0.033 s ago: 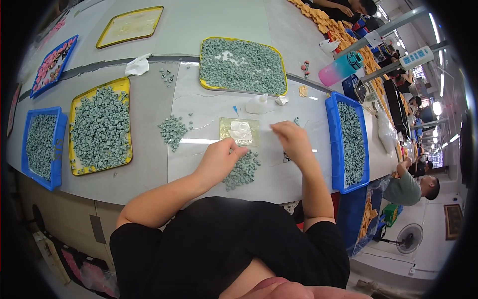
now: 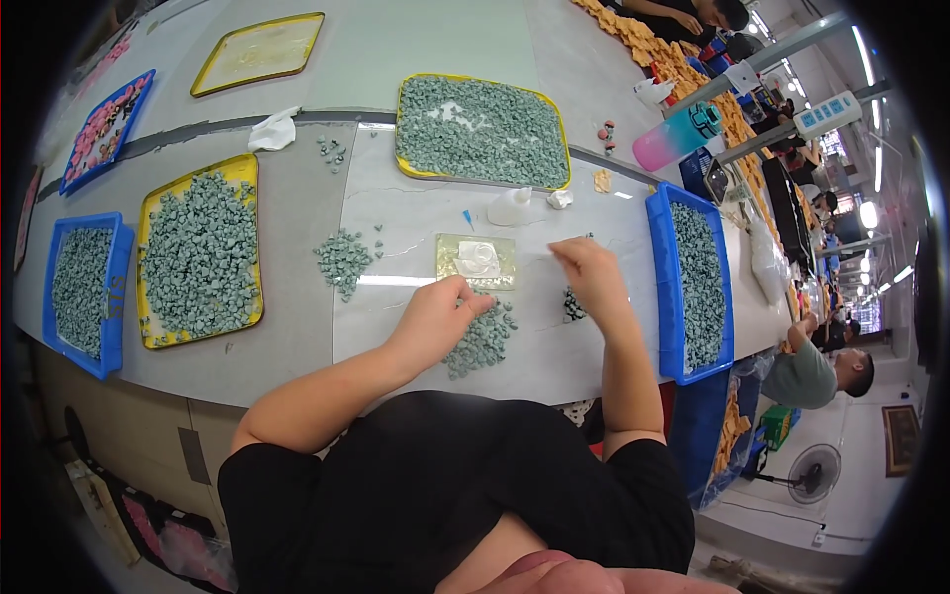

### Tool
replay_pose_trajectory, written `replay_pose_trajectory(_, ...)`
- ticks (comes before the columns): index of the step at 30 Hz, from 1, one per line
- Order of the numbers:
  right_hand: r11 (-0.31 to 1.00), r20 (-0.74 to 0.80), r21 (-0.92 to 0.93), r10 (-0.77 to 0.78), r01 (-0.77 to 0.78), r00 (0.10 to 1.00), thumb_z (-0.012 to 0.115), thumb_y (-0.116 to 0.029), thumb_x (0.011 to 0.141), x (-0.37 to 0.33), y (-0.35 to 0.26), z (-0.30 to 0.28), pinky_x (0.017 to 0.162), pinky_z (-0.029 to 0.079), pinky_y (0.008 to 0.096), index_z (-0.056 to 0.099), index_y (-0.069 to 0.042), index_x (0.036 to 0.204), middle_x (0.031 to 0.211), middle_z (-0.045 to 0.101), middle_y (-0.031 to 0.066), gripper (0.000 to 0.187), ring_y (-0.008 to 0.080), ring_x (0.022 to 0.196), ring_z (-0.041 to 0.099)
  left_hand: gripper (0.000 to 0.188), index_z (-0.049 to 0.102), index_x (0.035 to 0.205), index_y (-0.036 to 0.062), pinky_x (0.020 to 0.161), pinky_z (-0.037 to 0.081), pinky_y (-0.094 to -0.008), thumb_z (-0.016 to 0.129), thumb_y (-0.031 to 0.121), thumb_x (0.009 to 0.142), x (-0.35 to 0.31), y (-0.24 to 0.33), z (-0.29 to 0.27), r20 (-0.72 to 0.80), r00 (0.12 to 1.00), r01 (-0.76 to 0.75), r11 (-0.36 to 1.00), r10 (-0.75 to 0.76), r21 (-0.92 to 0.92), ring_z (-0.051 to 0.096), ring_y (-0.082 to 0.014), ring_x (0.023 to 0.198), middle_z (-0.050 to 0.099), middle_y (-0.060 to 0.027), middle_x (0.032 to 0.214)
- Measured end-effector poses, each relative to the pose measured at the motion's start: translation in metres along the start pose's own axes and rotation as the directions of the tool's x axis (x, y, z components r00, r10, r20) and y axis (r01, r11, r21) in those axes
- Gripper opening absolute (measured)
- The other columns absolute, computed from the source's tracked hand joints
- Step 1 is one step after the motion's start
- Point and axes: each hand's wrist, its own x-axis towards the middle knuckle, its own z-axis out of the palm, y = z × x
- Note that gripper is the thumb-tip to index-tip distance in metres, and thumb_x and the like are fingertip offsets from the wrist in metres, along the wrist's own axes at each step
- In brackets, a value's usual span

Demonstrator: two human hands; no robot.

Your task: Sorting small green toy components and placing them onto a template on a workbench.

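Observation:
My left hand (image 2: 432, 315) is closed in a pinch at the upper edge of a loose pile of small grey-green pieces (image 2: 477, 345); whether a piece sits between its fingertips is hidden. Just above it lies a flat, yellowish square pad (image 2: 447, 259) with a white patch of paste-like material (image 2: 479, 258) on it. My right hand (image 2: 592, 277) hovers to the right of the pad with thumb and fingers drawn together; anything they hold is too small to see. Beside its wrist, a cluster of darker small pieces (image 2: 572, 307) is partly covered.
A white squeeze bottle (image 2: 510, 206) and a blue cone tip (image 2: 468, 217) lie beyond the pad. Yellow-rimmed trays (image 2: 401, 163) and blue bins (image 2: 665, 287) hold many green pieces. Another small heap (image 2: 342, 262) lies left. A blue-pink drink bottle (image 2: 673, 139) is back right.
My right hand has moved slightly to the right, away from the pad, uncovering more of the dark pieces by its wrist. My left hand stays at the pile.

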Motion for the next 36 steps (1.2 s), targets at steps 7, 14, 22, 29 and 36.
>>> replay_pose_trajectory(7, 0.948, 0.043, -0.243, 0.221, -0.204, 0.974, 0.057, -0.005, 0.078, 0.008, 0.026, -0.001, 0.077, 0.046, 0.0373, 0.062, 0.0, 0.088, 0.087, 0.06, 0.0162, 0.013, 0.0325, 0.084, 0.057, 0.026, 0.055, 0.08, 0.0, 0.048, 0.034, -0.0229, 0.054, 0.024, 0.088, 0.007, -0.008, 0.004, 0.043, 0.999, 0.02, 0.967, -0.01, -0.254, 0.04, -0.0073, 0.054, 0.047, 0.0008, 0.061)
replay_pose_trajectory(14, 0.972, 0.014, -0.115, 0.208, -0.205, 0.978, 0.058, -0.003, 0.075, 0.009, 0.016, 0.005, 0.074, 0.047, 0.0356, 0.062, 0.0, 0.088, 0.085, 0.059, 0.0164, 0.014, 0.0305, 0.08, 0.058, 0.017, 0.053, 0.097, -0.0024, 0.043, 0.026, -0.018, 0.046, 0.012, 0.092, 0.012, 0.004, -0.007, 0.251, 0.961, 0.266, 0.633, -0.116, -0.727, 0.033, -0.004, 0.052, 0.045, -0.0001, 0.073)
replay_pose_trajectory(22, 0.813, 0.124, 0.576, 0.018, -0.087, 0.992, 0.058, 0.004, 0.078, 0.0, -0.046, 0.006, 0.072, 0.046, 0.0222, 0.064, -0.001, 0.095, 0.095, 0.055, 0.0041, 0.019, 0.0106, 0.084, 0.056, 0.018, 0.054, 0.096, -0.0026, 0.04, 0.024, -0.0165, 0.047, 0.013, 0.093, 0.013, 0.0, -0.003, 0.307, 0.941, 0.331, 0.581, -0.143, -0.744, 0.031, -0.0023, 0.05, 0.046, 0.0003, 0.073)
replay_pose_trajectory(29, 0.891, 0.008, 0.446, -0.091, 0.077, 0.996, 0.063, -0.001, 0.077, -0.005, -0.072, 0.007, 0.069, 0.047, 0.0262, 0.064, -0.003, 0.093, 0.09, 0.06, 0.0069, 0.017, 0.0178, 0.081, 0.058, 0.02, 0.055, 0.094, -0.0012, 0.041, 0.025, -0.0165, 0.046, 0.016, 0.094, 0.009, 0.0, -0.001, 0.384, 0.918, 0.367, 0.563, -0.094, -0.74, 0.031, -0.002, 0.05, 0.046, 0.001, 0.072)
replay_pose_trajectory(36, 0.957, -0.073, 0.062, -0.28, 0.284, 0.957, 0.066, -0.009, 0.074, -0.018, -0.077, 0.011, 0.063, 0.048, 0.0322, 0.061, -0.002, 0.087, 0.079, 0.061, 0.0091, 0.016, 0.027, 0.072, 0.059, 0.016, 0.056, 0.092, 0.0005, 0.043, 0.026, -0.0165, 0.05, 0.016, 0.092, 0.004, 0.005, -0.002, 0.335, 0.937, 0.319, 0.633, -0.098, -0.705, 0.034, -0.0024, 0.052, 0.047, 0.0008, 0.072)
